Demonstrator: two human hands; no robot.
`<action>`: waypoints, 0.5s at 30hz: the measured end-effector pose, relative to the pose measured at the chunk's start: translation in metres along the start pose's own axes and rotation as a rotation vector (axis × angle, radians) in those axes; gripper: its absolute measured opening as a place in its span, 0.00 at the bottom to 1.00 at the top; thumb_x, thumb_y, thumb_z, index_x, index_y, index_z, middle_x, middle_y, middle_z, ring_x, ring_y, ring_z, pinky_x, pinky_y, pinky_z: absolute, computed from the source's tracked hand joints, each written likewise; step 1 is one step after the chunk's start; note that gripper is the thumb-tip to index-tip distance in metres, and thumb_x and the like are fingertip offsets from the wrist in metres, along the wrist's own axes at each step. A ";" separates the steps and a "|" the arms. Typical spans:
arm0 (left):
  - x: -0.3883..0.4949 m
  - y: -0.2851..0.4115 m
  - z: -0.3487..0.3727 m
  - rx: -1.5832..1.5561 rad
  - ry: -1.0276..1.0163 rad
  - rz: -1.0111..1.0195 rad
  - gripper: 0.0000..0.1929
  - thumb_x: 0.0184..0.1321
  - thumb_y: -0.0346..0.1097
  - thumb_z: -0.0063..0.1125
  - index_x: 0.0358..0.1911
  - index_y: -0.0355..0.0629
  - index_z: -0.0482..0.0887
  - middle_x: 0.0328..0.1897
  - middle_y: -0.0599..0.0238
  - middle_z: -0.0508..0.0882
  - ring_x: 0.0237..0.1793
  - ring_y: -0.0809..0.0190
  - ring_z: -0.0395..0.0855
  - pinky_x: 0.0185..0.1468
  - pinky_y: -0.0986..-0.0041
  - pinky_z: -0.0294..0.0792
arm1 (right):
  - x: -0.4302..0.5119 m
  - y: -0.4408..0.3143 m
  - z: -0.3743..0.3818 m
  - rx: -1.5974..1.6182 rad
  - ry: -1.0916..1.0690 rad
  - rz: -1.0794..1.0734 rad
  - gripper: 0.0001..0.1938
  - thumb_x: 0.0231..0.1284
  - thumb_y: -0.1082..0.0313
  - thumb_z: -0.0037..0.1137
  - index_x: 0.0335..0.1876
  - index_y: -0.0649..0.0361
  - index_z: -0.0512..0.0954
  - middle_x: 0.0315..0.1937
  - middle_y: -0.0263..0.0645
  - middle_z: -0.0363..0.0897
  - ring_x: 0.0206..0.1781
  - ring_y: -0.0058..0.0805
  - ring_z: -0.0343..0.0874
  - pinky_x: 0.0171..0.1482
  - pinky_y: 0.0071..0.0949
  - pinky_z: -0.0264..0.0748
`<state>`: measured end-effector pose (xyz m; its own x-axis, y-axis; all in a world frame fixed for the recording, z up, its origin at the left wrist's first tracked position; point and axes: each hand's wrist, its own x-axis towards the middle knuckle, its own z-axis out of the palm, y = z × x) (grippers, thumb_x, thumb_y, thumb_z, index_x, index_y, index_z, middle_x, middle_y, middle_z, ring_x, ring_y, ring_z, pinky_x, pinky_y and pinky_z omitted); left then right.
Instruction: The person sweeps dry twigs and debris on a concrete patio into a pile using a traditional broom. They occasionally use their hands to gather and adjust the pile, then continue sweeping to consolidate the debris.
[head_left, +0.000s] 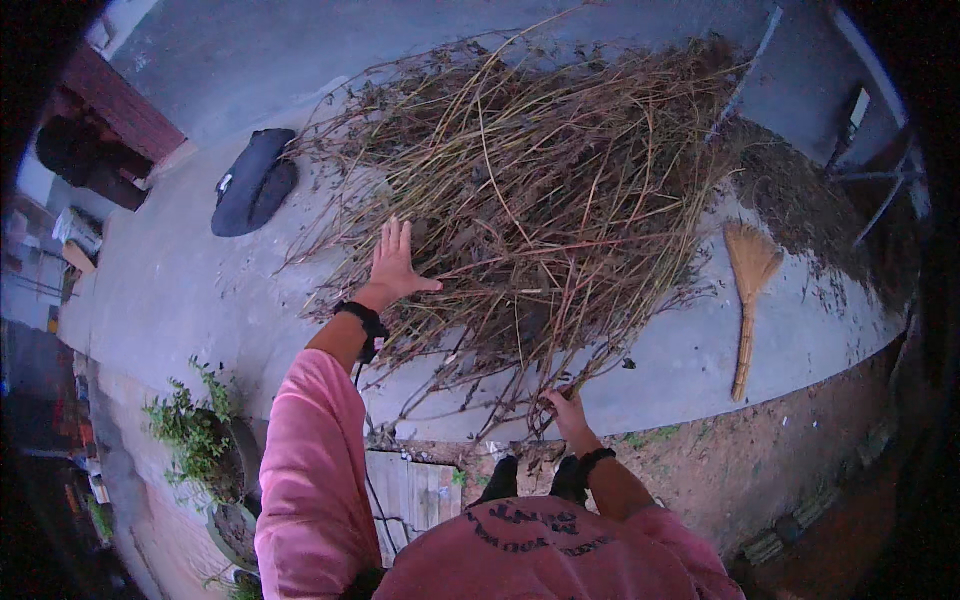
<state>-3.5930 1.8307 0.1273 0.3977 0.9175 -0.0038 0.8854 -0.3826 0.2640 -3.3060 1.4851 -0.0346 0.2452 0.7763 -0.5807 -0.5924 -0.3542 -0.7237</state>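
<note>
A large heap of dry, cut plant stalks lies on the concrete floor in front of me. My left hand is spread with fingers apart over the heap's left side, holding nothing; whether it touches the stalks I cannot tell. At the near edge of the heap, my right hand has its fingers closed on the ends of some stalks. Both wrists wear dark bands.
A straw hand broom lies right of the heap, near a spread of dark plant debris. A dark cloth-like item lies at the left. Potted green plants stand lower left. The concrete edge runs close before my feet.
</note>
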 end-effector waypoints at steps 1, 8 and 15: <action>0.006 -0.001 0.005 0.026 0.014 0.053 0.74 0.28 0.70 0.76 0.75 0.37 0.42 0.79 0.39 0.45 0.79 0.37 0.40 0.76 0.49 0.44 | 0.000 0.001 -0.007 -0.010 0.002 0.027 0.06 0.64 0.67 0.60 0.39 0.55 0.75 0.38 0.34 0.81 0.43 0.28 0.82 0.47 0.31 0.78; 0.070 -0.021 -0.001 -0.080 -0.034 -0.139 0.76 0.26 0.69 0.77 0.76 0.40 0.38 0.79 0.40 0.47 0.78 0.42 0.48 0.74 0.44 0.46 | -0.003 0.009 -0.032 -0.152 0.002 0.114 0.15 0.61 0.59 0.65 0.44 0.61 0.79 0.42 0.33 0.82 0.46 0.26 0.80 0.48 0.30 0.76; 0.076 0.009 0.090 -0.176 -0.471 -0.264 0.69 0.28 0.68 0.75 0.72 0.30 0.51 0.70 0.37 0.68 0.69 0.41 0.67 0.71 0.50 0.55 | 0.011 0.028 0.009 -0.058 -0.063 0.045 0.18 0.62 0.55 0.64 0.50 0.60 0.77 0.44 0.32 0.82 0.46 0.24 0.80 0.50 0.29 0.75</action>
<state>-3.5328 1.8873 0.0430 0.2683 0.8169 -0.5106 0.9320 -0.0860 0.3521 -3.3272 1.4884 -0.0576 0.1697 0.7896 -0.5897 -0.5556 -0.4175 -0.7190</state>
